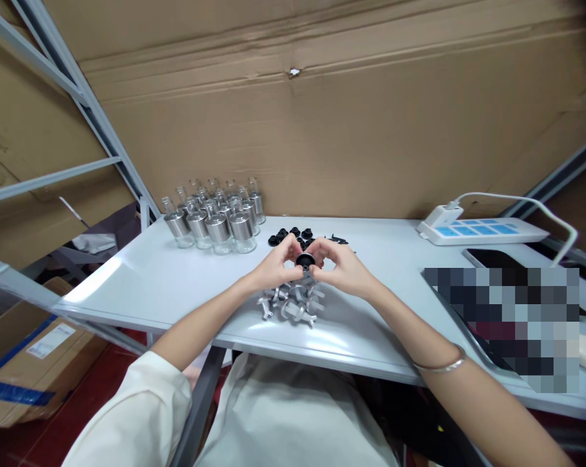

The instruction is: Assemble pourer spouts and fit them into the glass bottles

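My left hand (279, 264) and my right hand (340, 264) meet above the table, fingers closed around a round black cap (305, 260) with a silvery rim. The cap's dark hollow side faces me; my fingers hide its far side. Directly below lie several shiny silver spout pieces (293, 310) in a loose pile. Beyond my fingertips sit several small black plastic parts (295, 232), some partly covered by my hands. Thin black pieces (339, 239) lie to their right.
Several glass bottles with steel sleeves (218, 228) stand at the back left of the white table (176, 295). On the right are a power strip (487, 230) with a plugged-in white cable, a phone (497, 259) and a blurred-out device (507, 331). Cardboard (346, 143) walls the back.
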A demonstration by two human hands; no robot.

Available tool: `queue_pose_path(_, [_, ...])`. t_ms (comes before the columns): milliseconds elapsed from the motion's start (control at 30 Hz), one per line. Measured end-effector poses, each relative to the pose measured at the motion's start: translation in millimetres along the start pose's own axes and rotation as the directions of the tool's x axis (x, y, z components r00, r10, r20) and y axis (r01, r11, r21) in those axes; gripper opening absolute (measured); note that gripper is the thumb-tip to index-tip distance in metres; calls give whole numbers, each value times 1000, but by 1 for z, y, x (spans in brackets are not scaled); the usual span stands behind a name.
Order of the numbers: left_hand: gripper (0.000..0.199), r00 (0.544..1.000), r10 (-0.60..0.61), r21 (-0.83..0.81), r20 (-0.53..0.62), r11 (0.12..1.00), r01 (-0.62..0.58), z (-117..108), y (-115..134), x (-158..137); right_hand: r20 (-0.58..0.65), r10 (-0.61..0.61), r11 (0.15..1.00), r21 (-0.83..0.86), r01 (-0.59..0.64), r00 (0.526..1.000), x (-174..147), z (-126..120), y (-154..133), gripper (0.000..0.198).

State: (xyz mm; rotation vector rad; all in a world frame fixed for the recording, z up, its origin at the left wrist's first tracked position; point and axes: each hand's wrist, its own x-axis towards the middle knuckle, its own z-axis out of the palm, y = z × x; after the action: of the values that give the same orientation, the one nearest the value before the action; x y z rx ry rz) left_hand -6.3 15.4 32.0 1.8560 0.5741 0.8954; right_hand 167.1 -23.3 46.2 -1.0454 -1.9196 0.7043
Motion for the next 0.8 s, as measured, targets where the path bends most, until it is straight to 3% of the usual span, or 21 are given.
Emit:
queue_pose_path(367, [28,1000,23,37,0,999,-23,-5,-1,0,22,60,990,124,-62,998,2,-2,7,20])
queue_pose_path(800, [30,1000,20,88,-14,996,-19,-5,-5,2,19,82,992,92,-83,996,1,-1,7,16])
